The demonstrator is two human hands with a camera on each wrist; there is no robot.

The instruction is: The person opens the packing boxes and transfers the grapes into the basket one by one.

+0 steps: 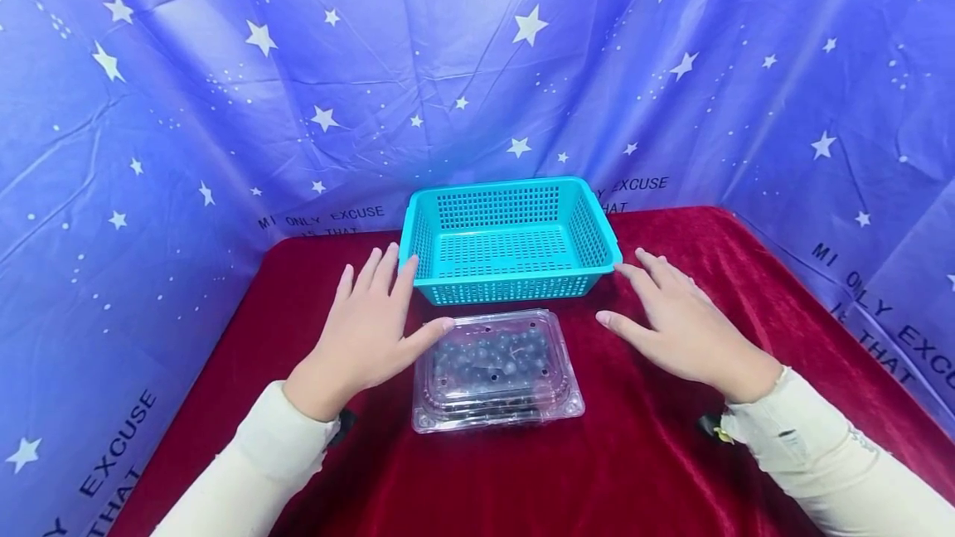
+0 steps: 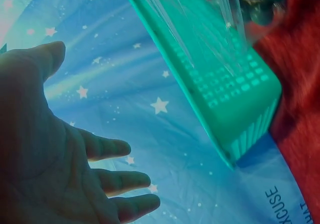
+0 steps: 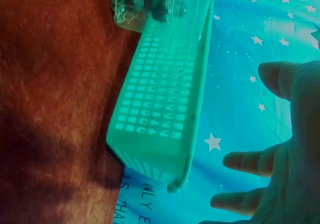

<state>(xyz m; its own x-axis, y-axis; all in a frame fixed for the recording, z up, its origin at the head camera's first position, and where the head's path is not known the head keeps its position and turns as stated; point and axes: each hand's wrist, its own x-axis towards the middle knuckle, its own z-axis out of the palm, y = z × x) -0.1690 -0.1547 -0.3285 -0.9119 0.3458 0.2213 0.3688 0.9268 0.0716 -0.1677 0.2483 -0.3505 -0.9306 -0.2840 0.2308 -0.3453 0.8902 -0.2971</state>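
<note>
A clear plastic clamshell box (image 1: 496,404) with dark round grapes (image 1: 492,361) inside lies closed on the table. Right behind it stands a turquoise slotted basket (image 1: 515,287) with nothing in it. My left hand (image 1: 361,338) hovers with spread fingers at the left of the box, its thumb overlapping the lid's corner in the head view. On the other side my right hand (image 1: 682,326) is held with fingers extended, fingertips near the basket's right front corner. Both wrist views show the palms bare, left hand (image 2: 55,149) and right hand (image 3: 285,159) alike.
Dark red velvet cloth (image 1: 627,454) covers the table. A blue-purple curtain (image 1: 418,48) with white stars and printed words hangs behind and along both sides, close to the basket's back.
</note>
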